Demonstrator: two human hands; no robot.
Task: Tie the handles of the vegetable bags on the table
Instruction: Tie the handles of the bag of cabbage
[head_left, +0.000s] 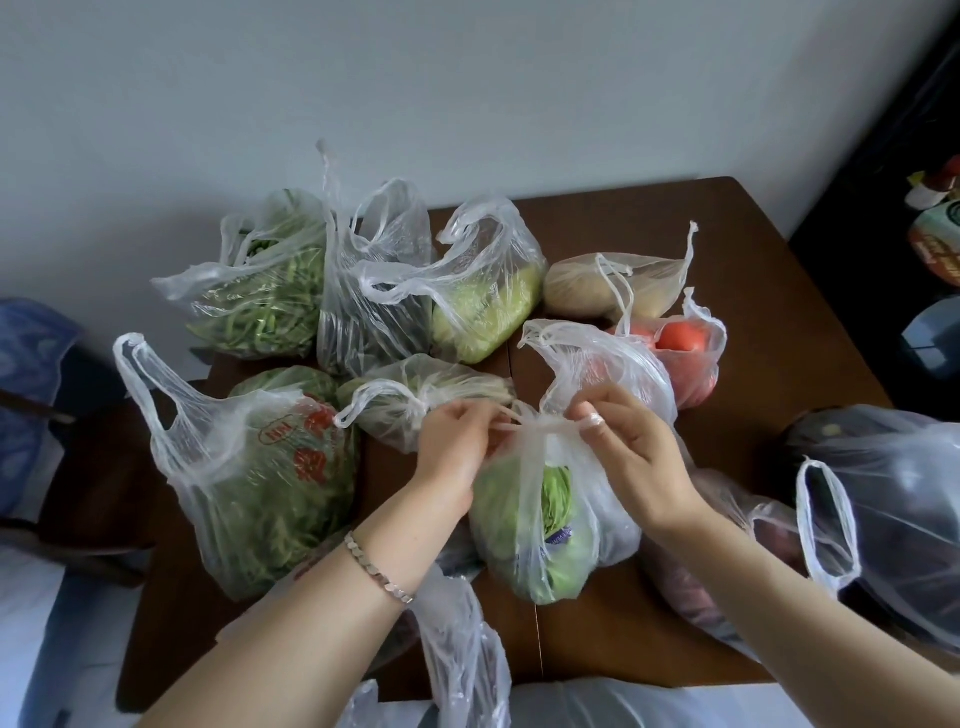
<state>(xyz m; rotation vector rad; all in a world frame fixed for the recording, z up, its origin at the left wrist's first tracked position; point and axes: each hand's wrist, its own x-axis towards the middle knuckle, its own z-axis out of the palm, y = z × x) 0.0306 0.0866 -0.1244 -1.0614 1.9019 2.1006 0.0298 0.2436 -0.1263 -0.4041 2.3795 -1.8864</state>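
On the brown table (753, 270), your left hand (457, 441) and right hand (634, 452) each pinch a handle of the near-centre leafy-green bag (519, 525). You seem mid-knot, so next pull both ends snug.

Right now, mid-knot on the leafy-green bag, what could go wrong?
1. The left hand and right hand pinch the thin handles of the leafy-green bag; a hard pull might tear them.
2. The loose handle of the clear bag behind sits near the right hand and could get caught in the knot.
3. The crumpled bag overhanging the table's near edge could slide off if a forearm nudges it.
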